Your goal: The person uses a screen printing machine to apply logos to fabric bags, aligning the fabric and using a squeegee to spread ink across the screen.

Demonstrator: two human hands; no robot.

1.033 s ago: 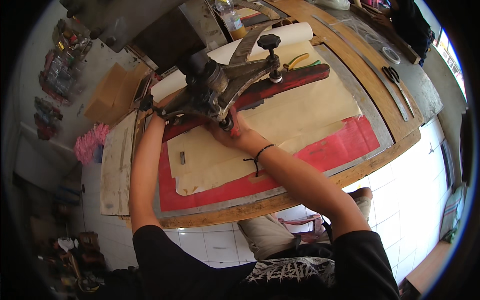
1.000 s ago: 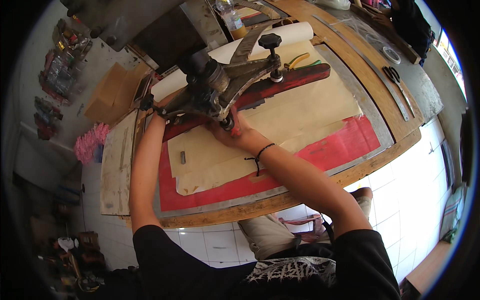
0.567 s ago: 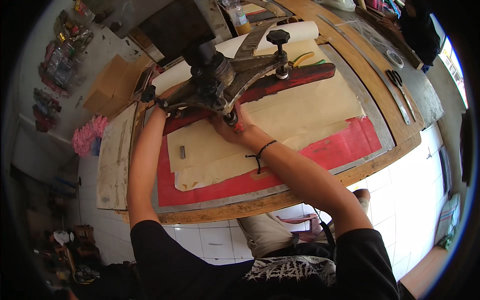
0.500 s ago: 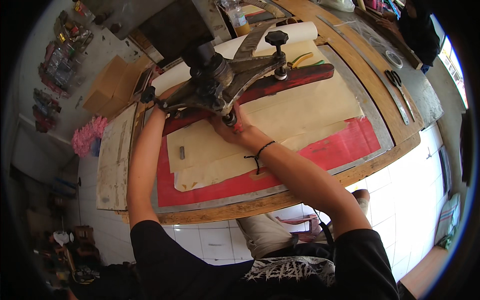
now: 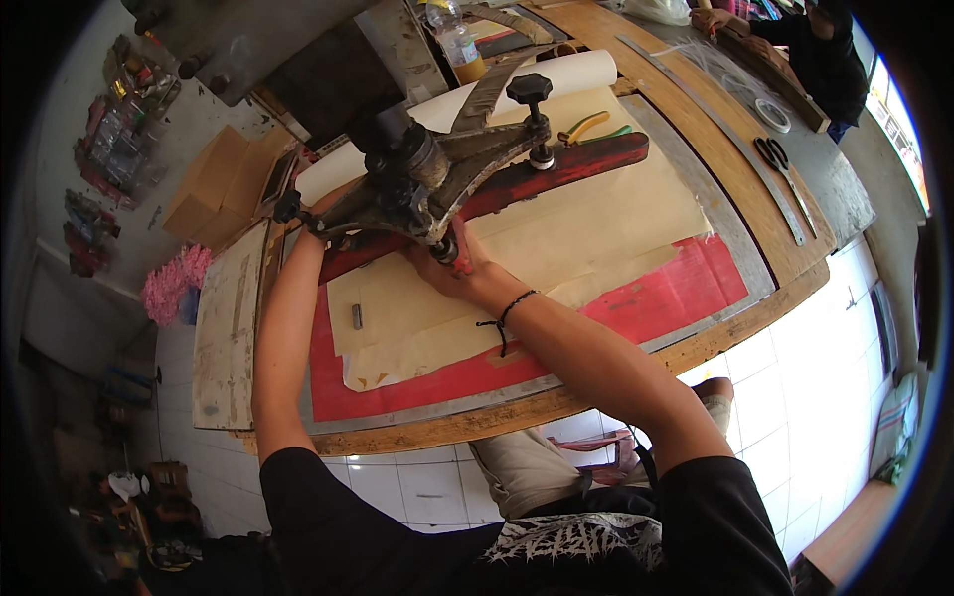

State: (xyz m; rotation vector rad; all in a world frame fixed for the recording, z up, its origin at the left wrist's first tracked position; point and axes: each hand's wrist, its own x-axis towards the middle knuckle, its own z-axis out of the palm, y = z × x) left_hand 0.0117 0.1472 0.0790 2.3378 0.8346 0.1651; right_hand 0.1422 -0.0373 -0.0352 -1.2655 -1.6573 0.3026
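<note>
A long red squeegee bar (image 5: 556, 174) lies across a red screen-printing frame (image 5: 686, 288) covered with beige paper sheets (image 5: 596, 228). A dark metal clamp arm (image 5: 437, 174) with black knobs holds the bar from above. My right hand (image 5: 457, 263) grips the lower part of this clamp assembly at the bar's middle. My left hand (image 5: 313, 228) reaches to the left end of the clamp and is mostly hidden under the metal; it seems to hold the bar's end there.
Scissors (image 5: 775, 159) and a long metal ruler (image 5: 715, 129) lie on the wooden table at the right. Yellow-and-green pliers (image 5: 586, 127) rest behind the bar beside a white paper roll (image 5: 556, 74). A plastic bottle (image 5: 455, 40) stands at the back. Cardboard pieces (image 5: 214, 189) lie at the left.
Both hands and the clamp with the bar have stayed in about the same place on the frame; the view has shifted slightly with my head.
</note>
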